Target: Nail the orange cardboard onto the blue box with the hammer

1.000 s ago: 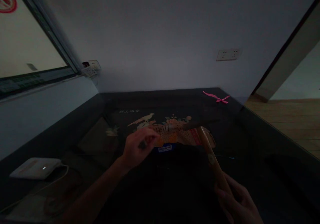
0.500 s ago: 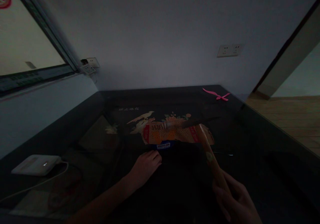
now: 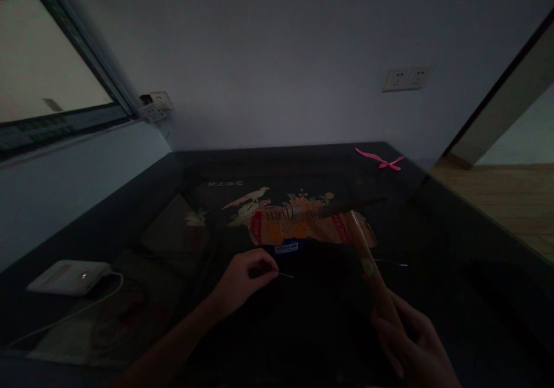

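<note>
My right hand (image 3: 413, 339) is wrapped around the light wooden handle of a hammer (image 3: 367, 261), which slants away from me. Its long, narrow dark head lies crosswise at the far end. Between the thumb and index finger of my left hand (image 3: 246, 275) is a thin, shiny, nail-like piece of metal (image 3: 285, 275). Only its tip shows, pointing right. Just beyond these fingers sits a dark item with a blue and white label (image 3: 287, 247); its outline is lost in the gloom. Behind it lies a tan, dotted packet with red ends (image 3: 281, 224).
A glossy dark table with a bird and flower print fills the front. At left lies a white power bank (image 3: 69, 277) with a cable. A pink ribbon (image 3: 385, 161) rests at the far right. Another thin shiny piece (image 3: 392, 262) lies right of the handle.
My left hand has turned and its thumb and index finger now pinch the thin metal piece, which did not show before. The hammer stays in my right hand; the view has shifted slightly.
</note>
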Demonstrator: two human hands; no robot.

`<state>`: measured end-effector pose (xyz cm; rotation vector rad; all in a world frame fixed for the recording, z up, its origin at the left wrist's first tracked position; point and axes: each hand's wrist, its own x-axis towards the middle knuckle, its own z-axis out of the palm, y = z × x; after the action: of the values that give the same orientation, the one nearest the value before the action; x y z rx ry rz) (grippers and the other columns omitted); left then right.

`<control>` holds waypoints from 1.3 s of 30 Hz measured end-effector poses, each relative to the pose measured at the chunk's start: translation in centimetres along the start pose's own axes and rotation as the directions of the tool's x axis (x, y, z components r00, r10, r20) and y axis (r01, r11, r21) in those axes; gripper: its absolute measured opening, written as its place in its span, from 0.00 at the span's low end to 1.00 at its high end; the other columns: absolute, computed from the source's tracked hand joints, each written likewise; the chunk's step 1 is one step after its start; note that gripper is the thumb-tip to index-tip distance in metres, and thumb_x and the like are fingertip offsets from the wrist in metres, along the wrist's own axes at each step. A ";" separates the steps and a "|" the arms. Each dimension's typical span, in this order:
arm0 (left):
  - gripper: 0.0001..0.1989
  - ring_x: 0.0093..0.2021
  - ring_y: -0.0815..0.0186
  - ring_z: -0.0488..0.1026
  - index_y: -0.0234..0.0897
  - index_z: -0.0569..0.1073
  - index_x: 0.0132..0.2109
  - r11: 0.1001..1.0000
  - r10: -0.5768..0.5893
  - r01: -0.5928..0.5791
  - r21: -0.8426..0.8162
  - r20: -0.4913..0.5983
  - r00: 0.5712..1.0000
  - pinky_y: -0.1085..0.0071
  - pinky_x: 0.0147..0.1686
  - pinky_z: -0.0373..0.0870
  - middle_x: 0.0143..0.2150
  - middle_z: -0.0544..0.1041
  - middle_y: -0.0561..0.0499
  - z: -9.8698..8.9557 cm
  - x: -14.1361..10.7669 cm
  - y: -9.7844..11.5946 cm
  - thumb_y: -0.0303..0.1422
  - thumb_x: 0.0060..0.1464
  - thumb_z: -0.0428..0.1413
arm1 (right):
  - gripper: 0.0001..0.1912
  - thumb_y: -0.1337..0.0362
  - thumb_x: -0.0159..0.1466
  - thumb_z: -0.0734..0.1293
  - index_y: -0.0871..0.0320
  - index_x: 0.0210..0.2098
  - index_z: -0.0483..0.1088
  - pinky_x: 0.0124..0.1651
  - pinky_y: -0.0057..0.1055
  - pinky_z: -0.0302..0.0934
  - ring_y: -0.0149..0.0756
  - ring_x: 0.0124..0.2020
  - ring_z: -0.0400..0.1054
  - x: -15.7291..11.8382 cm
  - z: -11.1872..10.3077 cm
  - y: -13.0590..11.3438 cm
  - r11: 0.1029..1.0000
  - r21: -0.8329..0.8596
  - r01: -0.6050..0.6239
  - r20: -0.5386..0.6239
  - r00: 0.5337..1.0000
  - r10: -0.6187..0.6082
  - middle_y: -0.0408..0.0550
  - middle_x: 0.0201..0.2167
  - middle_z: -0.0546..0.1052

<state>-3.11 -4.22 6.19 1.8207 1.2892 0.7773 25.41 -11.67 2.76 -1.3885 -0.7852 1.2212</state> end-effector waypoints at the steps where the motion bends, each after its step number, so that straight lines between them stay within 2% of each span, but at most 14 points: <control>1: 0.05 0.36 0.65 0.73 0.35 0.74 0.32 0.999 -0.014 0.014 -0.047 -0.015 1.000 0.70 0.39 0.70 0.33 0.76 0.49 -0.2 0.1 0.1 0.33 0.50 0.57 | 0.26 0.55 0.49 0.75 0.56 0.47 0.72 0.12 0.22 0.45 0.22 0.10 0.51 0.0 0.0 0.0 1.000 0.008 -0.005 0.007 1.000 0.005 0.37 0.18 0.67; 5: 0.05 0.35 0.65 0.74 0.35 0.74 0.30 0.986 -0.061 0.051 -0.160 -0.059 0.996 0.68 0.40 0.71 0.32 0.77 0.49 -0.8 0.4 0.2 0.32 0.46 0.59 | 0.27 0.56 0.49 0.75 0.56 0.47 0.72 0.13 0.22 0.44 0.22 0.12 0.52 -0.1 0.1 -0.2 0.999 0.039 -0.021 -0.003 1.000 0.021 0.39 0.21 0.70; 10: 0.06 0.33 0.66 0.73 0.35 0.74 0.28 0.959 -0.074 0.046 -0.280 -0.091 0.993 0.68 0.38 0.71 0.31 0.76 0.50 -1.5 0.7 0.5 0.32 0.43 0.61 | 0.27 0.56 0.49 0.75 0.57 0.47 0.72 0.14 0.22 0.46 0.22 0.12 0.52 0.0 0.1 -0.3 1.000 0.017 -0.007 0.012 1.000 0.006 0.39 0.20 0.69; 16: 0.05 0.37 0.65 0.74 0.35 0.75 0.27 0.915 -0.065 -0.034 -0.401 -0.230 0.971 0.68 0.40 0.72 0.34 0.77 0.49 -1.9 1.1 0.0 0.31 0.42 0.63 | 0.26 0.56 0.49 0.76 0.55 0.47 0.72 0.14 0.19 0.44 0.20 0.12 0.52 0.0 0.1 0.0 0.998 0.050 -0.023 0.002 1.000 0.023 0.38 0.19 0.69; 20: 0.03 0.38 0.64 0.76 0.35 0.76 0.29 0.906 -0.062 -0.052 -0.420 -0.255 0.965 0.68 0.42 0.73 0.34 0.79 0.49 -2.2 1.5 0.7 0.30 0.44 0.62 | 0.29 0.56 0.50 0.75 0.58 0.49 0.71 0.14 0.21 0.45 0.22 0.12 0.50 0.1 0.0 0.3 0.999 0.011 -0.030 0.016 0.999 0.030 0.36 0.15 0.66; 23: 0.06 0.35 0.65 0.77 0.35 0.77 0.33 0.923 -0.058 -0.057 -0.380 -0.284 0.957 0.69 0.41 0.74 0.33 0.80 0.50 -2.3 1.6 1.5 0.30 0.45 0.62 | 0.29 0.54 0.51 0.74 0.59 0.50 0.71 0.14 0.21 0.43 0.23 0.11 0.49 0.3 0.0 0.5 0.999 -0.026 -0.019 0.026 0.999 0.019 0.35 0.13 0.63; 26: 0.12 0.34 0.66 0.77 0.35 0.76 0.40 0.936 -0.017 -0.102 -0.336 -0.331 0.943 0.70 0.39 0.75 0.33 0.80 0.50 -2.5 2.0 2.0 0.30 0.45 0.62 | 0.31 0.53 0.49 0.75 0.59 0.50 0.70 0.13 0.20 0.44 0.23 0.12 0.50 0.3 0.0 0.6 0.999 -0.029 -0.024 -0.012 1.000 0.024 0.37 0.15 0.65; 29: 0.10 0.34 0.65 0.77 0.35 0.75 0.37 0.957 0.044 -0.150 -0.249 -0.386 0.921 0.70 0.37 0.75 0.34 0.79 0.49 -2.9 3.6 2.1 0.32 0.45 0.62 | 0.32 0.53 0.48 0.75 0.58 0.49 0.71 0.13 0.19 0.45 0.21 0.12 0.50 0.3 0.1 0.6 0.999 -0.021 -0.032 -0.016 0.999 0.032 0.37 0.17 0.67; 32: 0.05 0.34 0.65 0.76 0.35 0.75 0.33 0.970 0.177 -0.231 -0.081 -0.423 0.889 0.68 0.39 0.74 0.33 0.79 0.49 -3.1 6.5 2.1 0.32 0.47 0.60 | 0.31 0.52 0.48 0.75 0.57 0.49 0.72 0.13 0.19 0.47 0.21 0.12 0.50 0.3 0.2 0.4 0.999 -0.030 -0.026 0.010 1.000 0.026 0.37 0.16 0.66; 36: 0.05 0.37 0.66 0.76 0.35 0.76 0.35 0.932 0.362 -0.339 0.129 -0.369 0.856 0.68 0.41 0.73 0.35 0.79 0.48 -2.2 10.2 2.1 0.30 0.52 0.56 | 0.31 0.51 0.48 0.75 0.57 0.49 0.73 0.13 0.21 0.48 0.23 0.12 0.50 0.3 0.4 0.1 0.999 -0.044 -0.013 -0.009 1.000 0.013 0.38 0.16 0.67; 39: 0.07 0.39 0.66 0.75 0.36 0.76 0.40 0.885 0.458 -0.399 0.242 -0.289 0.841 0.70 0.41 0.72 0.38 0.79 0.48 -1.1 11.5 2.2 0.29 0.53 0.55 | 0.31 0.51 0.48 0.75 0.58 0.48 0.73 0.14 0.21 0.47 0.22 0.12 0.51 0.4 0.5 0.1 0.999 -0.027 -0.016 -0.028 0.999 0.016 0.38 0.17 0.68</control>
<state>0.55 6.53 9.22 2.2304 1.1918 1.3086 24.97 -11.22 2.58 -1.4335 -0.7758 1.2053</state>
